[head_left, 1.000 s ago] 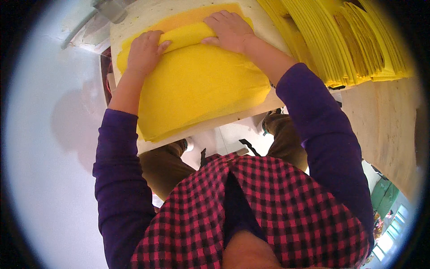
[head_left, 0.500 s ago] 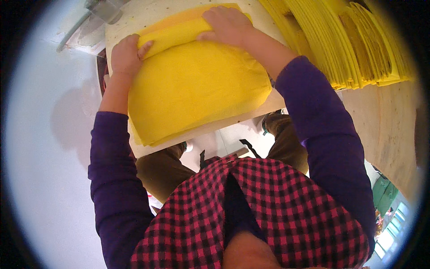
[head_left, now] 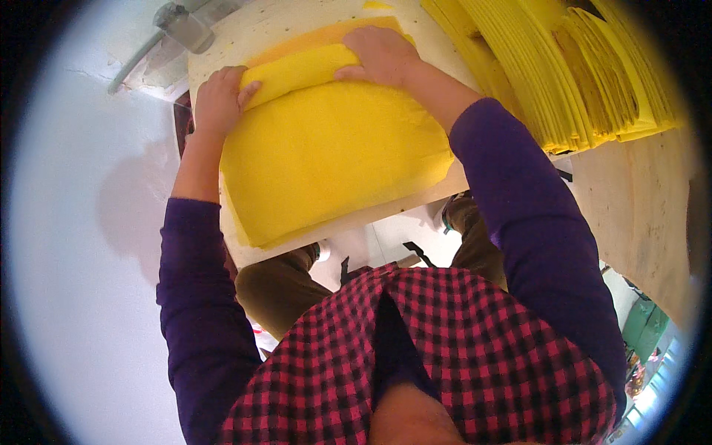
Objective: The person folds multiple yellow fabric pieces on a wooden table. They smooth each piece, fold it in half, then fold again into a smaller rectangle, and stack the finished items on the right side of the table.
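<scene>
A soft yellow sheet of cloth-like material (head_left: 334,156) lies spread over the pale tabletop in front of me. Its far part is turned over into a thick roll or fold (head_left: 300,73), with an orange-yellow strip showing beyond it. My left hand (head_left: 220,100) is curled round the left end of this roll, its thumb on the near side. Toward the right end, my right hand (head_left: 382,58) grips the roll, thumb also on the near side and fingers over the top. What lies under the fingers is hidden.
Tall stacks of folded yellow sheets (head_left: 534,74) stand at the right on a wooden table (head_left: 630,200). A clear container (head_left: 184,28) sits at the far left, by the white wall (head_left: 81,259). The worktable's near edge (head_left: 356,221) runs just above my knees.
The whole view has shifted slightly, so the table and hands appear lower and further right. Both hands keep their hold on the roll, which looks much the same. A small yellow piece now shows beyond it.
</scene>
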The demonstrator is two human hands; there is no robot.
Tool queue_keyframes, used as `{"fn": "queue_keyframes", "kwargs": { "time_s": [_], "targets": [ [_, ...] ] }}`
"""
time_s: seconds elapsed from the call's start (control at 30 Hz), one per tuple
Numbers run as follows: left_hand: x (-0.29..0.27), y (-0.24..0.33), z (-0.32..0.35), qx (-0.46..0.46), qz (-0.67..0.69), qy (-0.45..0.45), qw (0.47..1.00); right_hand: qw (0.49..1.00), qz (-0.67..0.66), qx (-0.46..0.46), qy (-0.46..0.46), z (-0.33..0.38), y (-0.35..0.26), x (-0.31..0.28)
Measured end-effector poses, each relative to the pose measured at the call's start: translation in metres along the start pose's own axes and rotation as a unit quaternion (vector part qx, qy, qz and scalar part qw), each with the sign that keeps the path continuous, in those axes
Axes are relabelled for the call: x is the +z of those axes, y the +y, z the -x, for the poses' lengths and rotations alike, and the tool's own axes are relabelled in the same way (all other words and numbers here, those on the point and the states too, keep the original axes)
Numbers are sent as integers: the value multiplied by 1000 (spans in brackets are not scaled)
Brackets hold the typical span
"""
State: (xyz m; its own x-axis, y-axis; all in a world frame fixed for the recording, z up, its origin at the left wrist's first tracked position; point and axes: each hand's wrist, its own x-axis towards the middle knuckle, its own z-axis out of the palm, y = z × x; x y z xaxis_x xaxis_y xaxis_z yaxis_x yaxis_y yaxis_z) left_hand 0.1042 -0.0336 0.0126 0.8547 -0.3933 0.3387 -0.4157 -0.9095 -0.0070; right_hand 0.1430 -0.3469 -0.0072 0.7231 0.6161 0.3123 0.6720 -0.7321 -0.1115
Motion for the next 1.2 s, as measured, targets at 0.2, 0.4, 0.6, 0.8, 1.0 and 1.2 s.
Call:
{"fn": "queue_keyframes", "kwargs": {
  "time_s": [0.2,0.4,0.6,0.8,1.0,1.2],
  "targets": [
    [-12,-9,21,-42,-21,-62,997,999,16,-23,16,14,-8,-4],
    [13,-14,18,-98,58,22,993,1000,-5,5,25,1,-8,-3],
    [32,-34,11,-113,152,-21,982,990,-74,60,-107,-16,1,-7],
    [31,-32,14,-91,101,2,991,996,-30,52,-70,-11,0,1],
    [4,-22,21,-39,10,24,999,999,30,-16,6,0,-5,-7],
    [-31,11,68,7,-15,96,995,991,48,-68,108,35,-31,-27]
  ]
}}
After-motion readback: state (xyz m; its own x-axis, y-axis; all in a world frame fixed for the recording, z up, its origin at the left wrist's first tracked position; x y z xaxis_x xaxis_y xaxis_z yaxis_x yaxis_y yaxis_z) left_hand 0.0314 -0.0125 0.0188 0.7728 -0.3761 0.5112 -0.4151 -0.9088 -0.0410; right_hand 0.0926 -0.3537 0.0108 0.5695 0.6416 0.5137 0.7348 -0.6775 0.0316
